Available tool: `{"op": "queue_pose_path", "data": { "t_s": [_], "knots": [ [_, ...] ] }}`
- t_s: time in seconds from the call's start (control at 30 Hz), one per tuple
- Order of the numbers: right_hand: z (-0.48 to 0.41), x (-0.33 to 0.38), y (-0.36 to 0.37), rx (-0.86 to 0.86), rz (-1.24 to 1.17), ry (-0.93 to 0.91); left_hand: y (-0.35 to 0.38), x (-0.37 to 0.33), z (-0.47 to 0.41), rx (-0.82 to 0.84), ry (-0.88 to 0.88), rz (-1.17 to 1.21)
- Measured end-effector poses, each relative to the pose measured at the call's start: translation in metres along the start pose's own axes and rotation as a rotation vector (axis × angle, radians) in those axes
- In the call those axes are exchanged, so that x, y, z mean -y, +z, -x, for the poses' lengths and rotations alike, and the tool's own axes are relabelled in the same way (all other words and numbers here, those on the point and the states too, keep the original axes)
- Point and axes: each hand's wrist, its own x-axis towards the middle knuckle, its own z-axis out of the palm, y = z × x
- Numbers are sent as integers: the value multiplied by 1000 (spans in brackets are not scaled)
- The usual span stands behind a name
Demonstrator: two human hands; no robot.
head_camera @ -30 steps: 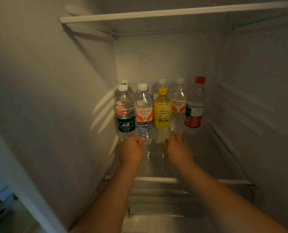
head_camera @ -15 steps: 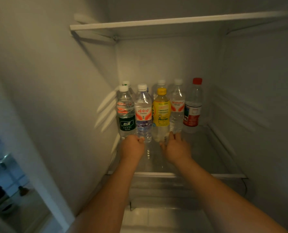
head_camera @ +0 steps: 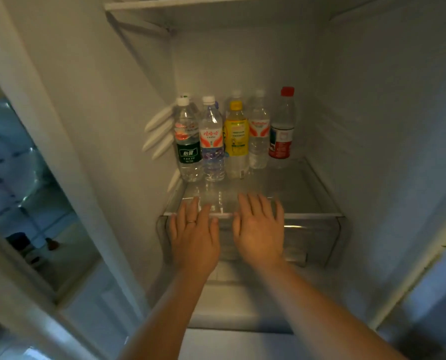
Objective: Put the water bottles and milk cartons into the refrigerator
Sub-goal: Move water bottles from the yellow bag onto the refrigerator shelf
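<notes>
Both hands have drawn back from the bottles since the earlier frame. Then the fingertips were at the bottle feet, and now the left hand (head_camera: 194, 237) and right hand (head_camera: 259, 229) are at the front rim of the glass shelf (head_camera: 315, 216). From my station I see them palm-down and side by side, close together but apart. The left fingers (head_camera: 192, 207) are straight and loosely spread, with a ring (head_camera: 190, 222) on one of them. The right fingers (head_camera: 245, 203) are likewise straight and slightly fanned. Neither hand holds anything. I cannot tell whether the fingertips touch the glass or hover just over it.

Well beyond the fingertips, at the back of the refrigerator (head_camera: 242, 61), the bottles stand upright in a tight row. Beyond the left fingers stand the green-label bottle (head_camera: 188, 144) and the pink-label bottle (head_camera: 211, 144). Between the two sets of fingers and further in is the yellow bottle (head_camera: 236, 136). Beyond the right fingers is the orange-label bottle (head_camera: 259, 136), set a little further back. Off to the right of those fingers is the red-cap bottle (head_camera: 281, 133). More caps show behind the row.

Under the palms sits a clear drawer (head_camera: 318, 240). White rails (head_camera: 159, 133) line the wall left of the left fingers.
</notes>
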Motion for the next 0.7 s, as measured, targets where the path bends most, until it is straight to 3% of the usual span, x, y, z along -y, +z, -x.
{"op": "queue_pose_path", "data": {
  "t_s": [0.1, 0.33, 0.7],
  "knots": [
    [39, 0, 5, 62, 15, 7, -5, 8, 29, 84, 27, -50],
    [106, 8, -30, 380, 27, 44, -48, 10, 93, 540, -108, 93],
    [279, 35, -109, 362, -34, 16, -144, 23, 267, 529, -72, 172]
  ]
}}
